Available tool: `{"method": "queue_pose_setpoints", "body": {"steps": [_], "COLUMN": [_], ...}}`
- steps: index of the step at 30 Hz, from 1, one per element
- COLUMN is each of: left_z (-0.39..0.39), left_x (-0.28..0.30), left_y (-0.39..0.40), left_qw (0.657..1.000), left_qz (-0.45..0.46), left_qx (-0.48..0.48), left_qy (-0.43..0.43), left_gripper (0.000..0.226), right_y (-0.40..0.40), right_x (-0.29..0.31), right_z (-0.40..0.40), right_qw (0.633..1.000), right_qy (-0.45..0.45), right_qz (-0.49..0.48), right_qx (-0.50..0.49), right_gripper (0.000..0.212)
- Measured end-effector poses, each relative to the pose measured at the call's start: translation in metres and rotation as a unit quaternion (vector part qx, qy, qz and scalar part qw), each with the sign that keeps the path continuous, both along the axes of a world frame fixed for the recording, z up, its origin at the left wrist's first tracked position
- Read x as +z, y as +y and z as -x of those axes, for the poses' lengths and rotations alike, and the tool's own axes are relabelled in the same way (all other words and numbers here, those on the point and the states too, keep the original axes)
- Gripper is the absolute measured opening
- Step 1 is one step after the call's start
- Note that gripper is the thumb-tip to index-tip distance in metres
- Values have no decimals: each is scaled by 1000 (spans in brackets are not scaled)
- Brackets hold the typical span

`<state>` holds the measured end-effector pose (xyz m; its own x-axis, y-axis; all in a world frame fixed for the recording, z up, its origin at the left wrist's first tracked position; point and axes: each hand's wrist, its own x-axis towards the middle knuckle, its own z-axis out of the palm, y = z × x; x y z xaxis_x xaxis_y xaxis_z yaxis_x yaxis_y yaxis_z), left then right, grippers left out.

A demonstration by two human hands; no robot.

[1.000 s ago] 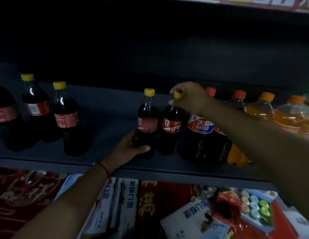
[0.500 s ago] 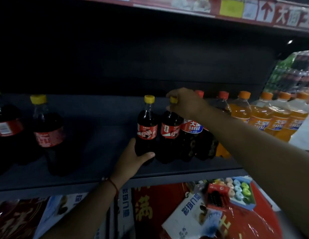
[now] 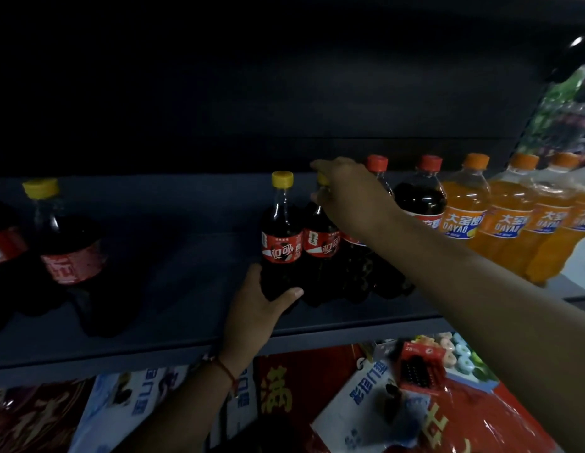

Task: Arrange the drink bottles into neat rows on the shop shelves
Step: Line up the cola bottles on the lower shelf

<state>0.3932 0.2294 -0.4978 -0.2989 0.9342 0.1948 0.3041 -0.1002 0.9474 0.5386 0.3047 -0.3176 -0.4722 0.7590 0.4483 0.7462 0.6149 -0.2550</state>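
Observation:
Two yellow-capped cola bottles stand side by side mid-shelf. My left hand grips the base of the left cola bottle. My right hand pinches the cap and neck of the right cola bottle, with the index finger lifting off. To their right stand two red-capped dark Dayao bottles, then a row of orange Dayao bottles. Further left on the shelf stands another yellow-capped cola bottle, with one more cut off at the frame's left edge.
A wide bare gap of shelf lies between the left colas and the middle pair. The shelf's front lip runs across below. Under it lie red packages, white-blue packs and a tray of coloured items. Wrapped bottle packs stand far right.
The view has shifted slightly. My right hand's fingers have loosened and spread on the right cola's cap. The left hand stays on the left cola's base.

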Motion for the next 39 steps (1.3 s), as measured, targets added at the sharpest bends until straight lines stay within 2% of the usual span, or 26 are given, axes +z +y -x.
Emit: {"method": "queue_pose_setpoints", "body": {"steps": [12, 15, 17, 19, 21, 23, 26, 29, 31, 32, 35, 39], "left_z": [1, 12, 32, 61, 98, 132, 177, 220, 248, 258, 277, 285], "left_x": [5, 20, 29, 31, 26, 21, 15, 9, 6, 6, 3, -7], "left_y": [-4, -21, -44, -74, -103, -125, -133, -124, -115, -111, -101, -89], "left_qw": [1000, 999, 999, 986, 950, 915, 899, 886, 877, 878, 880, 901], "left_qz": [16, 15, -6, -64, -141, -162, -149, -124, -97, -78, -46, -26], "left_qx": [-16, -21, 32, 143, 268, 356, 396, 431, 459, 463, 471, 433], "left_qy": [11, 20, -30, -60, -77, -95, -111, -116, -102, -90, -39, 12], "left_gripper": [53, 41, 49, 44, 27, 26, 36, 46, 65, 70, 73, 76], "right_y": [-6, -12, -23, -45, -70, -92, -106, -112, -112, -109, -101, -92], "right_x": [-5, -10, -14, -17, -19, -18, -15, -12, -14, -17, -21, -24], "right_z": [-3, 2, 15, 38, 71, 114, 188, 246, 268, 275, 283, 274], "right_qw": [999, 1000, 998, 989, 979, 965, 934, 912, 915, 921, 943, 949], "right_qy": [12, 10, 22, 81, 142, 162, 173, 193, 195, 197, 198, 193], "right_qz": [30, 13, -66, -111, -53, 57, 192, 268, 276, 264, 214, 193], "right_qx": [18, 6, 10, 62, 138, 199, 245, 242, 221, 206, 162, 160], "right_gripper": [67, 72, 68, 59, 51, 48, 54, 69, 72, 66, 41, 35]}}
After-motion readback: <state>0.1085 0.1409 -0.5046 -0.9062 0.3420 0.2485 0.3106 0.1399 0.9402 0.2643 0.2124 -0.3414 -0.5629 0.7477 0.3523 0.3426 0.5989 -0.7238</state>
